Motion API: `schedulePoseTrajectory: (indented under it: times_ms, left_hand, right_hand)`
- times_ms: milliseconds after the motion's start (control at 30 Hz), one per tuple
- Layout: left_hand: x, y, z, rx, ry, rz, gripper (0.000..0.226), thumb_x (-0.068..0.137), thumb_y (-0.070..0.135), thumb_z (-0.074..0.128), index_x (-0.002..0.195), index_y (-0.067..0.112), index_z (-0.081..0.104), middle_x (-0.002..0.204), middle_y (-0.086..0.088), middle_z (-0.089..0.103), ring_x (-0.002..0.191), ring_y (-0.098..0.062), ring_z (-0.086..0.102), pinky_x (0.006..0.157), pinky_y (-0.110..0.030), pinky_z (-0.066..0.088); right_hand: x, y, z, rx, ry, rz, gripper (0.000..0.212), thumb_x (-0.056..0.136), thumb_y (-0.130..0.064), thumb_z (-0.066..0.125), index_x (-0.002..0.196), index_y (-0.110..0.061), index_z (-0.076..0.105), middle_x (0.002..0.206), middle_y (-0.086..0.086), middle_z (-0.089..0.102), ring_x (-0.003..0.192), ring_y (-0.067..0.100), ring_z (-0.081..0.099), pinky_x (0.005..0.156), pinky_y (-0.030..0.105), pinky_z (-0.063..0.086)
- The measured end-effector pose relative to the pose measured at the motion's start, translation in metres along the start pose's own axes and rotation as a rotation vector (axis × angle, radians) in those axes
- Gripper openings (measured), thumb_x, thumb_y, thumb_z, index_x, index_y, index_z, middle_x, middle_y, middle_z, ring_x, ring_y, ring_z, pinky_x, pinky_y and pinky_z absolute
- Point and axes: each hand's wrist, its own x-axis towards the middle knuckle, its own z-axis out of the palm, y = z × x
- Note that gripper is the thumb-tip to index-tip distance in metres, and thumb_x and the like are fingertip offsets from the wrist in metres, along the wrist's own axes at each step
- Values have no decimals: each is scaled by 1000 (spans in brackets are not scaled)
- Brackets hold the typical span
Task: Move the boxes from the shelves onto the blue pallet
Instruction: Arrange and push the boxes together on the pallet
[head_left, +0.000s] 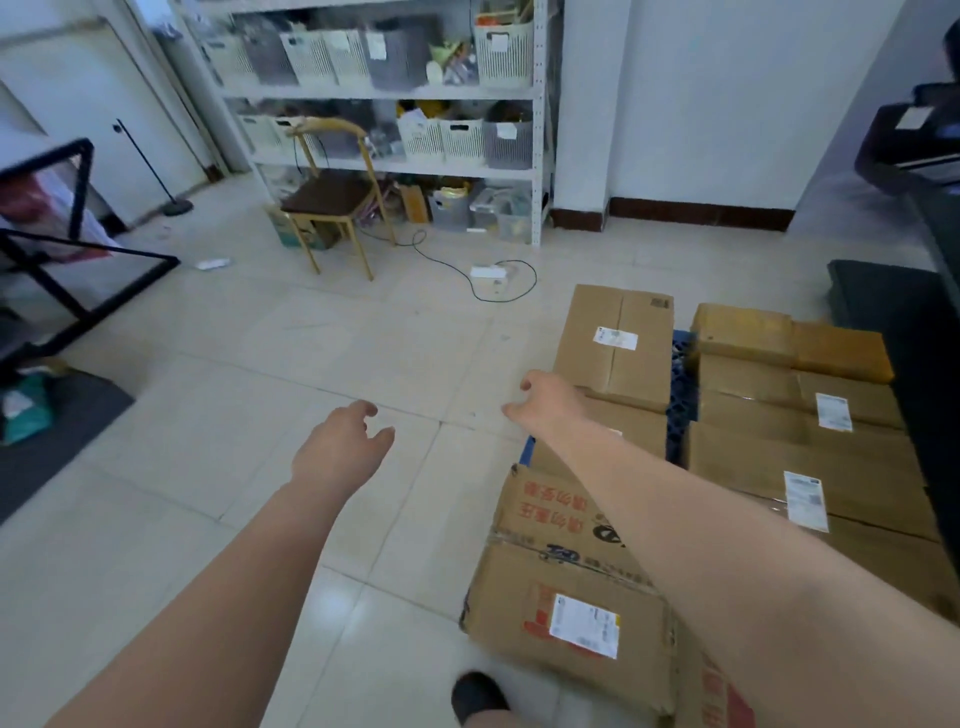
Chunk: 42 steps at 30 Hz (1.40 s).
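Left hand: the left hand (340, 447) is held out over the bare floor (260, 364) at about 6 o'clock; nothing is held, fingers loosely spread, grip relaxed and wide.
Right hand: the right hand (545, 402) is stretched out at about 5 o'clock, just by the edge of the stacked boxes; nothing is gripped, fingers loosely curled, grip wide and idle.
Why held so: both arms are judged to be swinging free between loads, with no carry in hand.
Boxes: cardboard boxes are packed at 3 to 5 o'clock; a labelled box (618, 343) lies farthest, a printed box (566, 597) nearest, a taped stack (789, 415) to the right.
Pallet: the blue pallet (680, 395) is seen only through the gap between the box rows and as a corner under the arm; boxes are set edge to edge, likely so more will fit.
Shelves: the white shelves (384, 93) stand at 12 o'clock, well apart from the pallet.
Baskets: slatted baskets (504, 52) are lined on the shelf levels; contents are blurred, bottles and oddments at best.
Chair: a wooden chair (332, 192) is parked in front of the shelves.
Progress: many boxes are judged already placed; what is left cannot be told.
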Motion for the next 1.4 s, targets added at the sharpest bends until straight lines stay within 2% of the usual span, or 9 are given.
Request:
schedulePoseTrajectory:
  times_ms: [233, 400, 633, 800, 967, 1100, 1200, 1300, 1400]
  left_hand:
    - [151, -14, -53, 79, -17, 117, 39, 91, 38, 52, 127, 21, 50, 122, -3, 54, 108, -25, 55, 89, -37, 48]
    - [275, -12, -93, 69, -55, 162, 38, 91, 37, 53, 126, 20, 52, 121, -4, 55, 109, -23, 55, 93, -35, 45]
    - [447, 10, -101, 0, -163, 269, 40, 92, 36, 52, 128, 18, 51, 124, -7, 56, 108, -25, 56, 91, -33, 43]
    - [576, 48, -91, -4, -256, 430, 39, 92, 34, 52, 127, 16, 51, 120, -7, 56, 103, -24, 57, 86, -31, 44]
    - [678, 123, -76, 50, -377, 614, 39, 92, 34, 52, 126, 15, 52, 117, -4, 59, 107, -25, 57, 87, -30, 42]
    - [738, 211, -46, 74, -461, 794, 38, 92, 33, 52, 126, 15, 52, 99, 2, 55, 98, -21, 57, 81, -27, 39]
    - [769, 261, -28, 73, -496, 887, 37, 93, 32, 52, 125, 14, 52, 106, -2, 55, 97, -21, 56, 79, -26, 38]
    - [822, 335, -9, 95, -513, 937, 37, 93, 33, 52, 125, 15, 52, 110, -3, 56, 96, -21, 56, 79, -26, 40]
    - [871, 403, 6, 113, -525, 1001, 36, 93, 34, 52, 123, 15, 53, 101, -1, 54, 88, -20, 56, 77, -26, 42]
  right_hand:
    - [122, -97, 31, 80, 53, 32, 46, 87, -39, 58, 126, -16, 52, 125, 3, 57, 114, 25, 55, 90, 35, 48]
    - [212, -157, 29, 123, 89, 107, 44, 88, -39, 57, 125, -15, 53, 128, 3, 55, 118, 25, 52, 93, 36, 46]
    - [332, -177, 6, 139, 191, 310, 39, 88, -37, 57, 119, -13, 54, 123, 3, 56, 113, 24, 52, 90, 32, 44]
    - [414, -198, -7, 233, 271, 482, 42, 89, -37, 57, 122, -12, 52, 123, 6, 57, 112, 25, 55, 92, 38, 48]
    - [480, -209, -42, 249, 310, 660, 41, 92, -37, 52, 127, -16, 50, 120, 2, 58, 108, 22, 56, 79, 29, 46]
    - [541, -188, -83, 269, 435, 779, 37, 93, -28, 50, 127, -13, 55, 121, 5, 60, 108, 24, 58, 85, 32, 48]
    - [585, -164, -107, 342, 500, 814, 36, 91, -28, 52, 124, -13, 54, 120, 8, 59, 109, 27, 57, 87, 35, 46]
    - [645, -131, -154, 305, 533, 857, 40, 91, -34, 52, 126, -15, 51, 122, 4, 56, 107, 24, 57, 85, 34, 51]
    - [692, -102, -199, 303, 590, 902, 42, 89, -37, 54, 124, -15, 52, 118, 5, 59, 105, 25, 57, 84, 36, 53]
